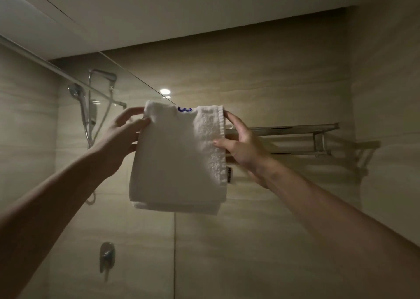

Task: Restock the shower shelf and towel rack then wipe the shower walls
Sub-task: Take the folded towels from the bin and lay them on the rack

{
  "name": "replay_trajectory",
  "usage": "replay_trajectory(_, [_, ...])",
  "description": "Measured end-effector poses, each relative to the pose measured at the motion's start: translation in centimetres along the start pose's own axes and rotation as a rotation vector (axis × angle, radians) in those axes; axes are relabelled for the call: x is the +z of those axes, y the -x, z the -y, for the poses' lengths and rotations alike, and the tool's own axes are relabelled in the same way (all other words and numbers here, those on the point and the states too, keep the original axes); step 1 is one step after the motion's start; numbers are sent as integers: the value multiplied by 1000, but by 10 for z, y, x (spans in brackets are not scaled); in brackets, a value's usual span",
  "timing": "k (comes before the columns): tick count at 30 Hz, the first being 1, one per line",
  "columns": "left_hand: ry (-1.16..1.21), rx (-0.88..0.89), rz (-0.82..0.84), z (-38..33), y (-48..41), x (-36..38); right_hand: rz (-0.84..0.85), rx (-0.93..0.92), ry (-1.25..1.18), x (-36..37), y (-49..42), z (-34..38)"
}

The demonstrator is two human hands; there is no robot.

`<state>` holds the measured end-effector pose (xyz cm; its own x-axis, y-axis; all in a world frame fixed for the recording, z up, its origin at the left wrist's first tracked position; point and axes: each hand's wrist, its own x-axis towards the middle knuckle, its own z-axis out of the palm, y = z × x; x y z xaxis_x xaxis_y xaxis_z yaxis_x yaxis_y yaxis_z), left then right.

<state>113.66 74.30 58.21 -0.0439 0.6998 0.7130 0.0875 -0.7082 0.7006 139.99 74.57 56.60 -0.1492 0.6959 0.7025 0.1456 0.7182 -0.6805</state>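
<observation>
A folded white towel (175, 160) with blue lettering near its top hangs in front of the left end of a metal towel rack (295, 131) fixed to the tiled wall. My left hand (123, 137) grips the towel's upper left edge, thumb on the front. My right hand (241, 143) holds its right edge, thumb pressed on the front and fingers behind. Whether the towel lies over a rack bar is hidden by the towel itself. The rack's right part is bare.
A glass shower screen (109, 98) runs from the upper left to the wall by the towel. Behind it are a hand shower (78, 94), an overhead shower head (104, 75) and a mixer valve (106, 256). Beige tiled walls surround everything.
</observation>
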Motion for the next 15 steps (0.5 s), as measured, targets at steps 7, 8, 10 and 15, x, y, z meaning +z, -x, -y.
replay_trajectory(7, [-38,-47,242,40,-52,20,15,-45,134,-34,-71,-43])
replay_trajectory(8, [-47,-57,272,47,-60,23,15,-54,149,-37,-80,-47])
replay_trajectory(10, [-66,-52,303,60,-80,27,5,-79,194,-42,-98,-54])
replay_trajectory(15, [-122,5,302,89,-140,32,-33,-133,278,-55,-148,-75])
